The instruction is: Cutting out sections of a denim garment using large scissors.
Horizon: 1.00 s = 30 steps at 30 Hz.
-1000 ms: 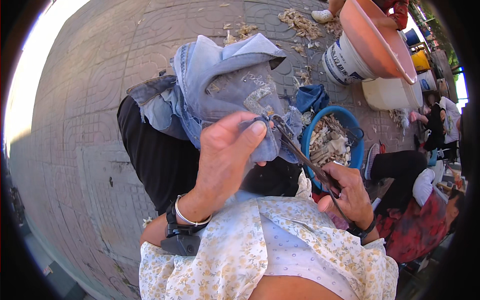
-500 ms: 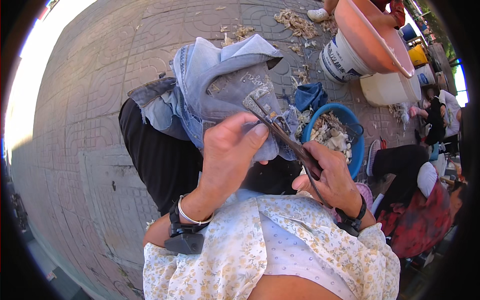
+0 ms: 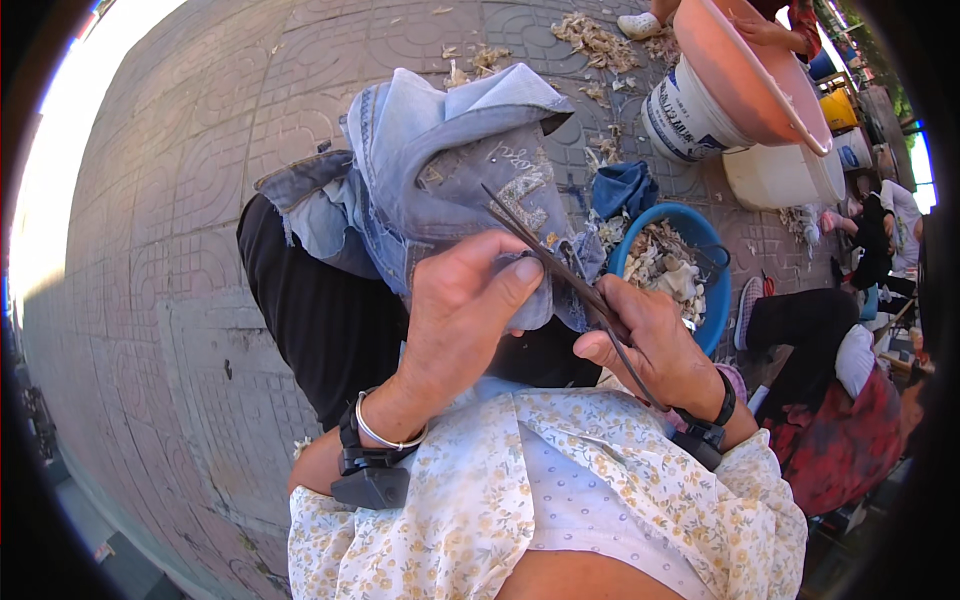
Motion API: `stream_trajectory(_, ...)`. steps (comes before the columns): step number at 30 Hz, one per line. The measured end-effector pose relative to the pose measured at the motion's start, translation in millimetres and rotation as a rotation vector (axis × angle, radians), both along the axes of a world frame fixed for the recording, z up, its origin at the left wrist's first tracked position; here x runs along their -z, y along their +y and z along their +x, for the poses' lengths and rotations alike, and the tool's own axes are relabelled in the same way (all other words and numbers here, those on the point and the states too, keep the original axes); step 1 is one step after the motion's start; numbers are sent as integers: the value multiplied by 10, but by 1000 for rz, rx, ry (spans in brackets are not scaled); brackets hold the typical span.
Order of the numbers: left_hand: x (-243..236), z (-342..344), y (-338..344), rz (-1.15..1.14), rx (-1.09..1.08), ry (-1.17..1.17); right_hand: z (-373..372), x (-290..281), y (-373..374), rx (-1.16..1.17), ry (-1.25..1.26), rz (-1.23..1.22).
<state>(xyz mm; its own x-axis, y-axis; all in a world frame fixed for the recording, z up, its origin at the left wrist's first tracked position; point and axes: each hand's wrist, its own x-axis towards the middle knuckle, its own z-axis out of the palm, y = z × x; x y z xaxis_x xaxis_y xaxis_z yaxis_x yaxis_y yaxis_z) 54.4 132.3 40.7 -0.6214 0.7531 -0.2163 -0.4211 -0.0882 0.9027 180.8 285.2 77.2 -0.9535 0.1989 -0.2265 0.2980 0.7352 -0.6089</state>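
Head-worn fisheye, facing down
Close above faded blue denim cloth point(image 3: 440, 118); yellow-flowered white shirt point(image 3: 420, 535) near, greyish patterned stone paving point(image 3: 185, 190) left and far.

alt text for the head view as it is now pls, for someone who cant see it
A person's right hand holds dark scissors, blades slightly parted, beside the left hand, which pinches worn blue denim draped over dark trousers. Beyond the right hand, a blue basin of pale scraps stands on patterned paving.
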Motion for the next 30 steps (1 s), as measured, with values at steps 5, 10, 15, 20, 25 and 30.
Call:
stream_trajectory(5, 84, -17, -10, 73, 17, -17, -10, 45, 42, 21, -12, -556)
stream_trajectory(10, 49, -55, -44, 102, 47, -55, -58, -76, 117, -5, -181, -777)
stream_trajectory(15, 34, -45, -30, 113, 29, -67, -61, -56, 142, -52, -262, -874)
stream_trajectory(20, -6, -37, -15, 42, 23, -40, 26, 119, 57, -60, -3, -570)
stream_trajectory(25, 31, 1, 6, 35, -19, 58, 23, 162, -1, -10, -10, -451)
stream_trajectory(30, -45, 12, 2, -127, -14, 273, -17, 128, -58, 1, 8, -363)
